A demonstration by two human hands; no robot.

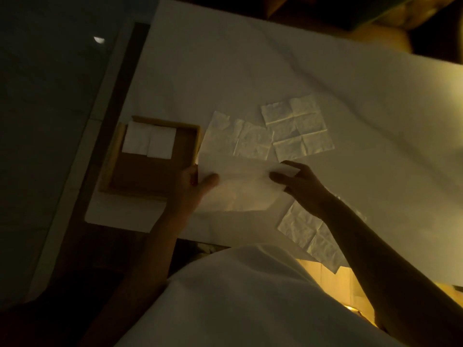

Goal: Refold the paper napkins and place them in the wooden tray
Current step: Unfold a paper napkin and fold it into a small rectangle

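Observation:
I hold a white paper napkin (240, 186) stretched between both hands just above the table. My left hand (193, 186) pinches its left edge and my right hand (298, 181) pinches its right corner. The wooden tray (152, 181) lies to the left, touching my left hand, with two folded napkins (149, 142) side by side in its far part. Beyond the held one, two unfolded creased napkins (238, 137) (299, 128) lie flat on the table. Another unfolded napkin (313, 236) lies under my right forearm at the near edge.
A white cloth (250, 71) covers the table, wrinkled toward the far right. The table's left edge (130, 96) runs beside a dark floor. My white garment (250, 296) fills the bottom of the view. The scene is dim.

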